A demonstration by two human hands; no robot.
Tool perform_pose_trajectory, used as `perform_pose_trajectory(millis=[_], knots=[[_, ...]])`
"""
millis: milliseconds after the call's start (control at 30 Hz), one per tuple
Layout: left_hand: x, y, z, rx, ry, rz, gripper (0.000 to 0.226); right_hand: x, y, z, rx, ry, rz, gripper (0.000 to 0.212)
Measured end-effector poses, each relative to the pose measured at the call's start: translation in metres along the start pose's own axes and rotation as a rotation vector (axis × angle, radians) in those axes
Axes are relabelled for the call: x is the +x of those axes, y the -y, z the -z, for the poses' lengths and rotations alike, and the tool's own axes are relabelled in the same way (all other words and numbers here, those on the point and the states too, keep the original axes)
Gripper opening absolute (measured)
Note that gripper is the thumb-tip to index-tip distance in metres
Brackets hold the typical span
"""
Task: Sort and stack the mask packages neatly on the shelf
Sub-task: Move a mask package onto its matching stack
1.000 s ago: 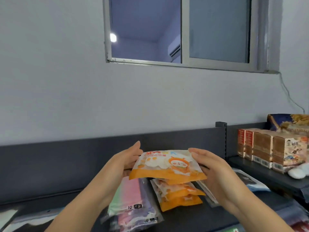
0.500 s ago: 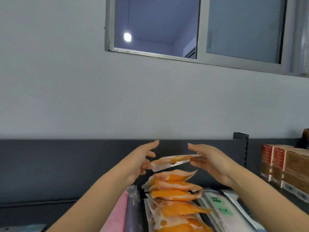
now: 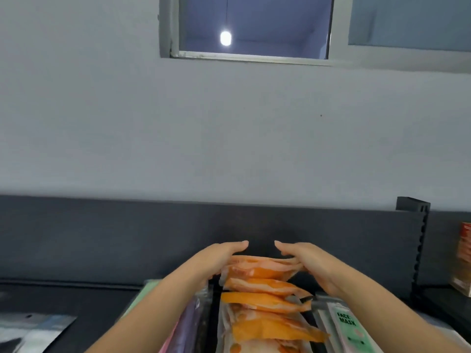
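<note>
A stack of orange-and-white mask packages (image 3: 265,301) stands on the dark shelf (image 3: 102,301) at bottom centre. Its top package (image 3: 260,268) lies between both hands. My left hand (image 3: 219,258) rests against the top package's left edge with fingers straight. My right hand (image 3: 305,263) lies on its right edge, fingers extended over the top. Whether the thumbs hold the package underneath is hidden.
Pink and purple mask packages (image 3: 183,324) lie left of the stack, a green "FACE MASK" package (image 3: 349,327) to its right. A silvery package (image 3: 30,332) is at far left. Behind runs the dark back panel (image 3: 127,238); boxes (image 3: 463,263) sit past a shelf post (image 3: 418,240).
The top orange package, held above the stack before, has come down onto it. Both hands lowered with it and now lie flat on its edges. The view shifted right and closer.
</note>
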State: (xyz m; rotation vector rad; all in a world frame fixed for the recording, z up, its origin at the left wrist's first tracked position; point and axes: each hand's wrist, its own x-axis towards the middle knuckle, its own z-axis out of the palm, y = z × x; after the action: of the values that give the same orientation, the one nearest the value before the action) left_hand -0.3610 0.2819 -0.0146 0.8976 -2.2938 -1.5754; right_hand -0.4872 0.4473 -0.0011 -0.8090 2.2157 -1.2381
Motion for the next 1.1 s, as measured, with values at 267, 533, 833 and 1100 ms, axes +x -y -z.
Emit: perform_pose_trajectory(millis=[267,533,833,1100], knots=[[-0.035,-0.009,-0.006,-0.059,-0.166,0.002,0.087,-0.012,-0.002,0.012,0.039,-0.088,0.165,0.065],[-0.128,0.012,0.042,0.055,-0.414,-0.076,0.084,-0.081,0.055,-0.016,-0.033,-0.216,0.642,0.036],[-0.241,0.118,0.170,-0.003,-0.636,0.066,0.071,-0.119,0.101,-0.196,0.454,0.379,0.340,0.039],[-0.332,0.206,0.292,0.045,-0.694,0.126,0.052,-0.140,0.149,-0.362,0.516,0.515,0.117,0.053]])
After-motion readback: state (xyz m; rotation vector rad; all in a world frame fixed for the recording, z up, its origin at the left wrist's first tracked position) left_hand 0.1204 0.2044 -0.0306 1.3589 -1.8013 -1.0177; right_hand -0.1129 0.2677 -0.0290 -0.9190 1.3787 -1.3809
